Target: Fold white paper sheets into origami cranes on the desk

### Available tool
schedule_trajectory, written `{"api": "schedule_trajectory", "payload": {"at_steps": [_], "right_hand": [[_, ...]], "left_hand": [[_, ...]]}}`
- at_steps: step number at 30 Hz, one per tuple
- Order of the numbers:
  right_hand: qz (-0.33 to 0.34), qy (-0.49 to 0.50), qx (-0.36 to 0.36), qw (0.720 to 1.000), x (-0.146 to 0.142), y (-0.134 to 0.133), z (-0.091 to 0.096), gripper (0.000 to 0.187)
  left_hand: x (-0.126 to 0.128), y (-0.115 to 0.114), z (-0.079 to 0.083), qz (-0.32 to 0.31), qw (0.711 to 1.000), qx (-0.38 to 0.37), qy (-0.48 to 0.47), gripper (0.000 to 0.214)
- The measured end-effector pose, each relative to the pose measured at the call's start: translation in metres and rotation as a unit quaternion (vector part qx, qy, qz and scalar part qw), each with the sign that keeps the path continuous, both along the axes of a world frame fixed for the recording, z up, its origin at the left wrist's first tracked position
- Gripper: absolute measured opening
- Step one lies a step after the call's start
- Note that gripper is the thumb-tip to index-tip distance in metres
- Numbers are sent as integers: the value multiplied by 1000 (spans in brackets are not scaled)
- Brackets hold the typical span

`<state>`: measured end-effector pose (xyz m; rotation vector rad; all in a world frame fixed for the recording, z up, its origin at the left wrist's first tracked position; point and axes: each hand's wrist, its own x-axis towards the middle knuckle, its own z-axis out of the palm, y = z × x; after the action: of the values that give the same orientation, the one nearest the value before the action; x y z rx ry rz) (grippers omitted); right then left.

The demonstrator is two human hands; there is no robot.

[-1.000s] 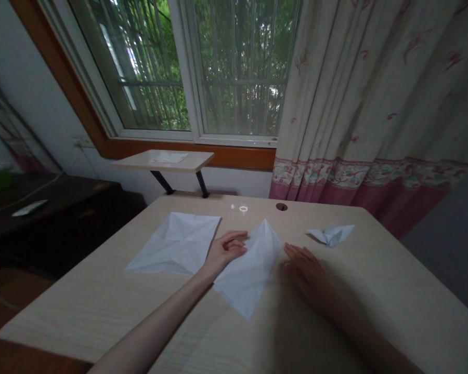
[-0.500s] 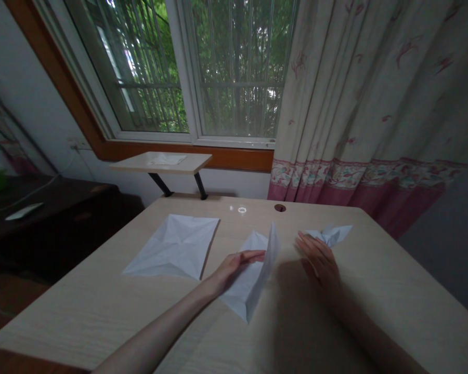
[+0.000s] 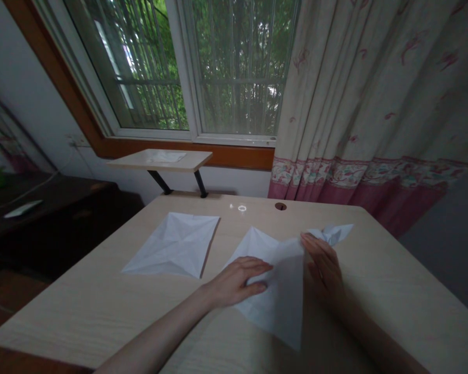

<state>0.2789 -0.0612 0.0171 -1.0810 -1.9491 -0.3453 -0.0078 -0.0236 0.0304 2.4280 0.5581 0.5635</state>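
While lying on the pale wooden table (image 3: 101, 311), pinned by left hand (image 3: 237, 280), released, fingers flat on it: white creased paper sheet (image 3: 281, 304). Right hand (image 3: 323, 265), likewise unclenched, touching its right flap. Leftward, second white creased sheet (image 3: 171, 244); beyond right hand, small folded white paper piece (image 3: 334, 232).

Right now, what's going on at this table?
A person is working a partly folded white paper sheet on a light wooden table. The left hand presses flat on the sheet's left half, while the right hand rests against its right edge, where the paper lifts slightly. A second creased white sheet lies flat to the left, and a small folded white paper piece sits beyond the right hand.
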Motion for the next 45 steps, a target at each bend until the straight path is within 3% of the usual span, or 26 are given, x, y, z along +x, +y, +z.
{"api": "schedule_trajectory", "payload": {"at_steps": [4, 9, 18, 28, 36, 42, 45], "right_hand": [[30, -13, -20, 999, -1, 1, -3, 53], [63, -50, -98, 992, 2, 6, -16, 47], [99, -154, -270, 945, -4, 8, -20, 39], [151, -133, -278, 939, -4, 9, -33, 45], [218, -130, -261, 931, -10, 2, -37, 74], [214, -150, -280, 924, -12, 2, -32, 74], [204, -143, -296, 922, -15, 0, -27, 63]], "left_hand": [[-1, 3, -4, -2, 999, 27, 17, 50], [-3, 9, -11, 9, 997, 57, 42, 50], [-8, 17, -14, 154, 971, 153, 96, 65], [-9, 27, -35, 281, 945, 117, 122, 60], [-12, 34, -39, 283, 955, 74, 50, 48], [-13, 35, -37, 293, 951, 92, -37, 30], [-13, 33, -33, 283, 952, 97, -71, 30]]}}
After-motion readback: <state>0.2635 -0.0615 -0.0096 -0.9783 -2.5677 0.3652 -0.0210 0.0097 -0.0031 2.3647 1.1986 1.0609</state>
